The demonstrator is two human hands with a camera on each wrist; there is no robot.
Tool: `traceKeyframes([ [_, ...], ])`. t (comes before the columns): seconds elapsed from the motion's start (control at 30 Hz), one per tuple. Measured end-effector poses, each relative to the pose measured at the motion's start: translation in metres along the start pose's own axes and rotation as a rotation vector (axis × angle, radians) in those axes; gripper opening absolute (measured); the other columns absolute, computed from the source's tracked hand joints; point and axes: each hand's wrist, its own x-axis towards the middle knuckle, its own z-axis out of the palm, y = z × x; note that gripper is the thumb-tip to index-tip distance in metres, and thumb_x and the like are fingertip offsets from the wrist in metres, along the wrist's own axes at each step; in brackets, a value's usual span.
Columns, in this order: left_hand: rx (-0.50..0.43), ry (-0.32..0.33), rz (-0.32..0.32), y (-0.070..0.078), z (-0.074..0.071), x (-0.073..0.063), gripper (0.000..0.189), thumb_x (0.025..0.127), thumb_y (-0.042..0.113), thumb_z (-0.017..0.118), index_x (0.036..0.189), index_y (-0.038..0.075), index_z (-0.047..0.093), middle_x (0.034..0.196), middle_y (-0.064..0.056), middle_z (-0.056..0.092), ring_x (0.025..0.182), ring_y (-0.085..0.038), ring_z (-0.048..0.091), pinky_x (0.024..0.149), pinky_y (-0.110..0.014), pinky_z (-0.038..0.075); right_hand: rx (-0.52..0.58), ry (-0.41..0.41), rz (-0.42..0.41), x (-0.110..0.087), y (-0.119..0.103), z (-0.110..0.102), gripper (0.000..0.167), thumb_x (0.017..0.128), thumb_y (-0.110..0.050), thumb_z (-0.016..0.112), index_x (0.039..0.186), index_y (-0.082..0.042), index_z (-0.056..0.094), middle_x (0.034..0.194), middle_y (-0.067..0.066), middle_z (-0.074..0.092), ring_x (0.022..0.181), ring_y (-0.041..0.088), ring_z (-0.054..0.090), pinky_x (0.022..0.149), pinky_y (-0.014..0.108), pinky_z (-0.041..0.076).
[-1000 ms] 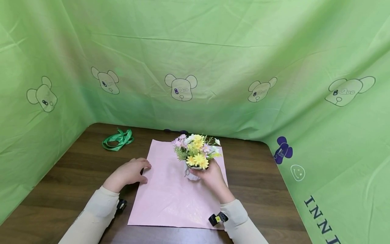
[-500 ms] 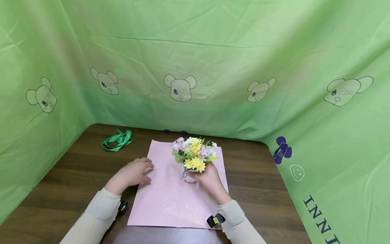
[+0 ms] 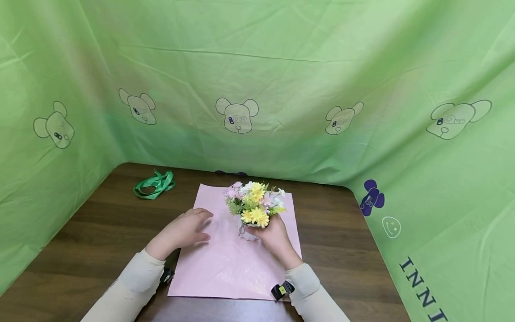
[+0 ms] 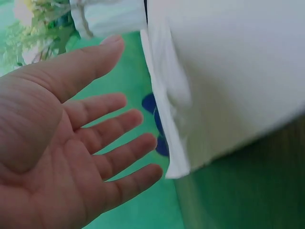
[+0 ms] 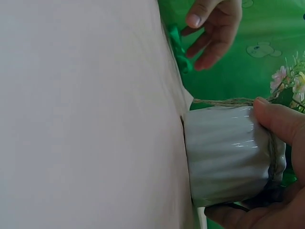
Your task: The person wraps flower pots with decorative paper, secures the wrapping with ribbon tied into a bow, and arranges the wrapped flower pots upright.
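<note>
A white ribbed flower pot (image 5: 228, 152) with twine around its neck stands upright on a pink sheet (image 3: 225, 273). Yellow, pink and white flowers (image 3: 255, 201) fill its top. My right hand (image 3: 275, 237) grips the pot near its rim, thumb on one side and fingers on the other, as the right wrist view shows. To the left of the pot, my left hand (image 3: 185, 230) hovers over the sheet's left edge with its fingers spread and holds nothing. In the left wrist view its palm (image 4: 62, 138) faces the camera, apart from the pot.
A loosely coiled green ribbon (image 3: 154, 184) lies at the back left of the brown wooden table (image 3: 338, 237). Green cloth (image 3: 281, 89) printed with bear heads encloses the table at the back and on both sides.
My left hand has moved right, farther over the pink sheet toward the pot. My right hand has shifted slightly left and lowered the pot a little, still gripping it.
</note>
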Motion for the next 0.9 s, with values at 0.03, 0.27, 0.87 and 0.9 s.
traceKeyframes([
  [0.03,-0.011,0.016,0.0,0.002,0.003,0.001,0.063,0.085,0.03,0.084,0.136,0.003,0.061,0.137,-0.015,0.062,0.129,-0.036,0.056,0.108,-0.055,0.044,-0.004,0.0,0.0,0.0,0.0,0.0,0.082,0.067,-0.038,0.095,0.136,-0.015,0.056,0.127,0.004,0.067,0.123,0.024,0.062,0.112,0.047,0.043],
  [0.27,-0.205,0.057,-0.011,0.023,0.023,0.013,0.082,0.087,0.034,0.082,0.15,-0.002,0.044,0.147,-0.021,0.053,0.138,-0.039,0.049,0.117,-0.051,0.037,-0.014,-0.005,-0.002,0.0,0.002,0.0,0.085,0.066,-0.037,0.095,0.135,-0.01,0.055,0.126,0.009,0.068,0.121,0.028,0.063,0.11,0.048,0.045],
  [0.87,-0.519,0.091,0.17,0.026,0.049,0.067,0.095,0.062,0.026,0.099,0.144,0.014,0.054,0.142,-0.006,0.062,0.133,-0.028,0.056,0.116,-0.044,0.04,-0.097,-0.027,-0.072,0.0,0.003,-0.001,0.083,0.067,-0.036,0.095,0.136,-0.011,0.057,0.126,0.006,0.07,0.12,0.023,0.065,0.107,0.043,0.048],
  [0.9,-0.524,0.091,0.185,0.026,0.05,0.069,0.094,0.062,0.024,0.099,0.144,0.014,0.055,0.141,-0.005,0.063,0.133,-0.027,0.056,0.116,-0.044,0.039,-0.103,-0.027,-0.072,0.001,0.003,-0.001,0.083,0.066,-0.036,0.095,0.136,-0.011,0.057,0.126,0.006,0.07,0.119,0.023,0.065,0.107,0.042,0.048],
])
